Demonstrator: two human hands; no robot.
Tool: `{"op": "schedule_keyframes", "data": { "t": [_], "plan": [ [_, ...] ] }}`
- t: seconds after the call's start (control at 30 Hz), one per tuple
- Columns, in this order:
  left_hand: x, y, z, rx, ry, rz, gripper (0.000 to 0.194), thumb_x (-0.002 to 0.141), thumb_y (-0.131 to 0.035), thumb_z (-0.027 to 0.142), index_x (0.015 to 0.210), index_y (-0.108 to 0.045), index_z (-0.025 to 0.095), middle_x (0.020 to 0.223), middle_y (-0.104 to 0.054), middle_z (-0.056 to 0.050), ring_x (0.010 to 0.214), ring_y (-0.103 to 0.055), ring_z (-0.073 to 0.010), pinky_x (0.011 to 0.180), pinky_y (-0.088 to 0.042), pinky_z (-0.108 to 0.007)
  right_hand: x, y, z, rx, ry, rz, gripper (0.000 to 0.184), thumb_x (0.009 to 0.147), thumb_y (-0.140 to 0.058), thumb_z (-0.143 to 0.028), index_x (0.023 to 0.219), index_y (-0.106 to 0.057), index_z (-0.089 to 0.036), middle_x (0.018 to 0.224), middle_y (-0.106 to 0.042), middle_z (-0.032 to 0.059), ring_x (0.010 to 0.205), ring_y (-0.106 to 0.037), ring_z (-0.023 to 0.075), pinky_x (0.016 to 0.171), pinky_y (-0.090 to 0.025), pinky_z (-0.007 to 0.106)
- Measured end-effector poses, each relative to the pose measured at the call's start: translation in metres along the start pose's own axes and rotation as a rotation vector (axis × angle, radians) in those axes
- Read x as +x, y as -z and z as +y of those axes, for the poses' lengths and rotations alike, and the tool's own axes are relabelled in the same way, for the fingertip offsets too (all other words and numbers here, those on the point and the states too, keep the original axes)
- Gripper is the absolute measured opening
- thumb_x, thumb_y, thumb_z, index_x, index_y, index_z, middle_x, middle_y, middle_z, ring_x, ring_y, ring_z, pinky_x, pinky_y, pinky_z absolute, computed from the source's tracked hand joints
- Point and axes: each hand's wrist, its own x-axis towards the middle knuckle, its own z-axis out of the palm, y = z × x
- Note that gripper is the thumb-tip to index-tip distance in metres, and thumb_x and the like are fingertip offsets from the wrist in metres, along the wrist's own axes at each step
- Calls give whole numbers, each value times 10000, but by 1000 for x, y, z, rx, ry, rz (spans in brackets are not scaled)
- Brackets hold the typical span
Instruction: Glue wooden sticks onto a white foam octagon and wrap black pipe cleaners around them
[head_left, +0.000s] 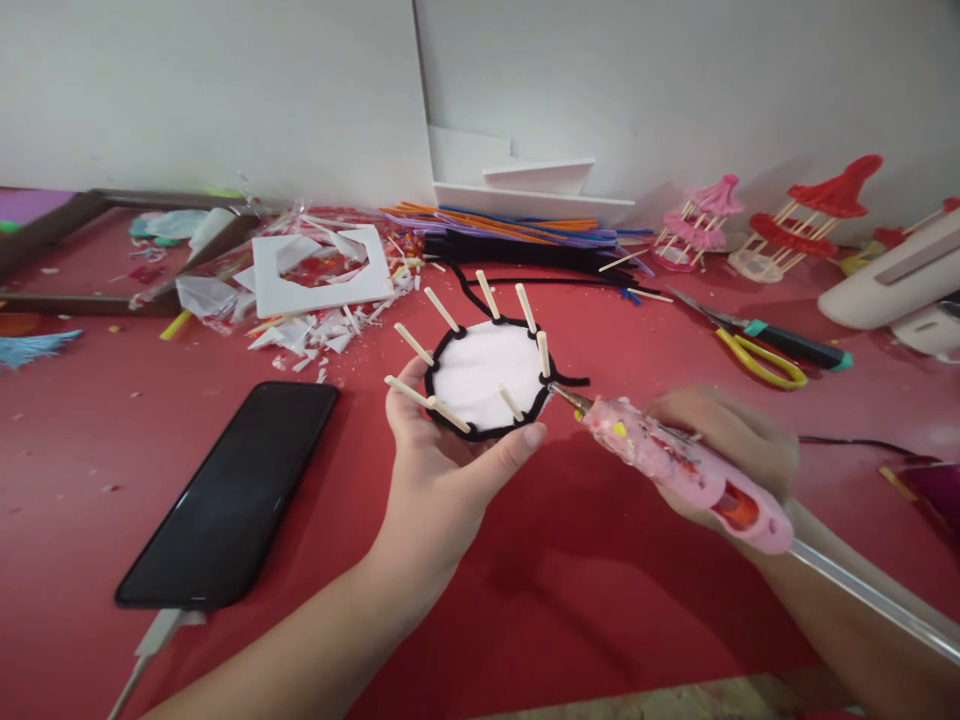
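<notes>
My left hand [450,470] grips a round white disc [487,375] from below, with the thumb on its near edge. A black pipe cleaner [491,433] runs around the rim, and its loose end sticks out to the right. Several short wooden sticks [442,310] stand up around the edge, some leaning outward. In my right hand [727,440] is a pink glue gun [660,455], its body spotted with dried bits. The metal nozzle meets the disc's right rim beside the pipe cleaner. A clear glue stick [870,590] extends from the gun's back end.
A black phone [232,490] on a cable lies at left. White foam board with a cut-out hole [322,300] rests among scraps. Behind are bundled pipe cleaners [517,235]. Scissors [757,355], a craft knife [802,345] and pink and red stick models [814,210] stand or lie at right.
</notes>
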Motion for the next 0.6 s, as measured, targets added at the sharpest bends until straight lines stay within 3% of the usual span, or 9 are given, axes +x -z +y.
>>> {"op": "schedule_keyframes", "data": {
  "t": [0.07,0.27,0.47,0.6],
  "plan": [
    [0,0,0,-2,-2,2,812,593,-899,140,1242,-438,299,1303,-613,-41,1165,-644,-212,926,-560,-267,6,2,-1,-20,49,33,136,883,-547,-115,953,-611,-212,758,-615,34,681,-592,174,620,-491,321],
    [1,4,-3,49,-29,14,830,616,-891,156,1280,-413,297,1278,-611,-27,1136,-646,-179,910,-551,-238,12,1,-3,-67,115,29,135,893,-504,-125,976,-594,-184,796,-643,85,714,-598,215,648,-476,372],
    [2,10,-8,165,-81,63,864,619,-897,202,1305,-384,317,1349,-550,-34,1224,-581,-203,1044,-478,-311,10,0,0,-75,99,22,98,889,-544,-162,976,-589,-163,796,-641,90,748,-610,223,658,-487,365],
    [3,6,-5,159,-83,72,859,594,-907,213,1266,-376,293,1295,-570,-63,1186,-611,-240,1020,-505,-373,11,0,-1,-81,106,12,109,906,-519,-194,990,-586,-171,800,-644,98,740,-609,231,652,-485,373]
  ]
}}
